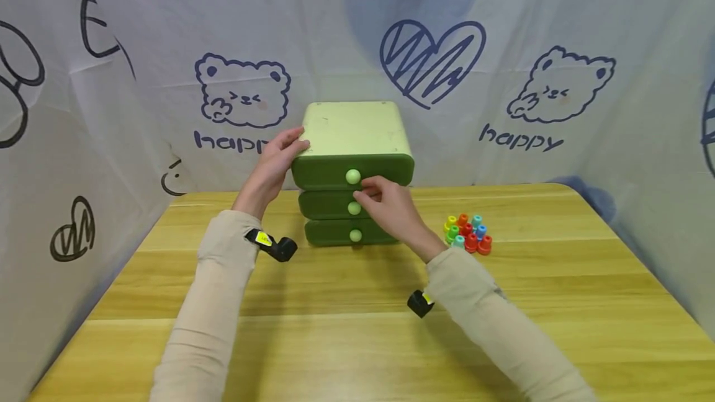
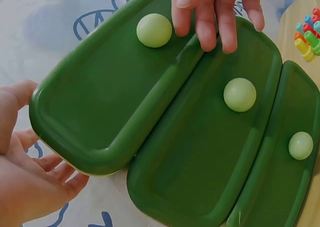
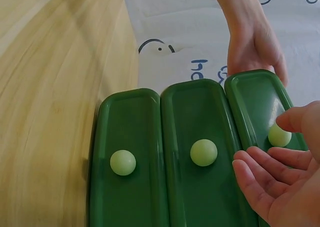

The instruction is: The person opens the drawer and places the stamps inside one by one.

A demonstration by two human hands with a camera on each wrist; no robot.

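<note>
A small drawer cabinet (image 1: pixel 352 129) with a pale top and three dark green drawer fronts stands on the table. Each front carries a round pale green knob; the top knob (image 1: pixel 353 177) is nearest my right hand (image 1: pixel 391 206). That hand's thumb and fingers are apart and loosely bent beside this knob, holding nothing; the fingers overlap the top drawer (image 2: pixel 105 97) in the left wrist view. My left hand (image 1: pixel 274 163) lies against the cabinet's upper left side, its fingers fairly straight along the side and edge. The middle knob (image 3: pixel 203 152) and the bottom knob (image 3: pixel 123 162) are untouched.
Several small colourful pegs (image 1: pixel 468 234) stand clustered on the wooden table (image 1: pixel 346 327) to the right of the cabinet. A white cloth (image 1: pixel 335 36) with bear and heart drawings hangs behind and at both sides.
</note>
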